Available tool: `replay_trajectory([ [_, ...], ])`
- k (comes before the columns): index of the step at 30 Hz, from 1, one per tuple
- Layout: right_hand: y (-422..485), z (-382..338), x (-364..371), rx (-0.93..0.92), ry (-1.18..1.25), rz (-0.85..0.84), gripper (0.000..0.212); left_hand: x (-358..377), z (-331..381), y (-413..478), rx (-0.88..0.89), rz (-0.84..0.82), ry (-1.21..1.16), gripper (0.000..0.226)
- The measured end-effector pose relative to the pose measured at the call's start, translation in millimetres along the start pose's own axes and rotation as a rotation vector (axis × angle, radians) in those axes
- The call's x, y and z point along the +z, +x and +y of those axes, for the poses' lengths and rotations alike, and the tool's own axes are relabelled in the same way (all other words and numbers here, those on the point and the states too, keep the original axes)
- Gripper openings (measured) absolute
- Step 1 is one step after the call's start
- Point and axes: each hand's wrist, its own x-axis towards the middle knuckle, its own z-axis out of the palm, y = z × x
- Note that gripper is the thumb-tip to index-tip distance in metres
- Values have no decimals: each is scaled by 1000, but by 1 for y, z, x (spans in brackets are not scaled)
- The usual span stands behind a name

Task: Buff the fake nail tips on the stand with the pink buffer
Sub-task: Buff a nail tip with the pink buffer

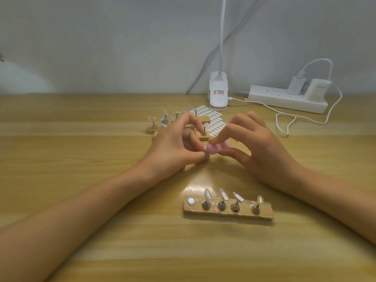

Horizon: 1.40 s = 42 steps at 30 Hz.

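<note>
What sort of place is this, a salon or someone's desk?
Probably a home nail-craft desk: a wooden stand holding fake nail tips, a sheet of sticky tabs, and a clip lamp beside a power strip.

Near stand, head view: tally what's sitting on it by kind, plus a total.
On the near stand:
nail tips: 4
metal holders: 4
bare silver disc: 1
Total: 9
</note>
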Motion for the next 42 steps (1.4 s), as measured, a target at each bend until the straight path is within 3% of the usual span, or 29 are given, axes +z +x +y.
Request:
replay_trajectory([
  [3,-1,-1,1,-34,61,-18,13,0,0,-1,15,-15,4,40],
  [8,1,5,2,124,58,13,10,0,-1,-2,29,-27,-7,42],
  [11,1,1,1,95,66,14,16,0,-1,-3,24,-37,-25,43],
  [18,1,-1,-3,104,189,49,14,-1,1,-3,3,-70,-67,66],
  [27,2,-5,-3,73,340,40,10,0,3,-3,-6,-54,-34,66],
  [42,-1,-1,0,42,338,-34,13,2,3,-2,47,-23,43,60],
])
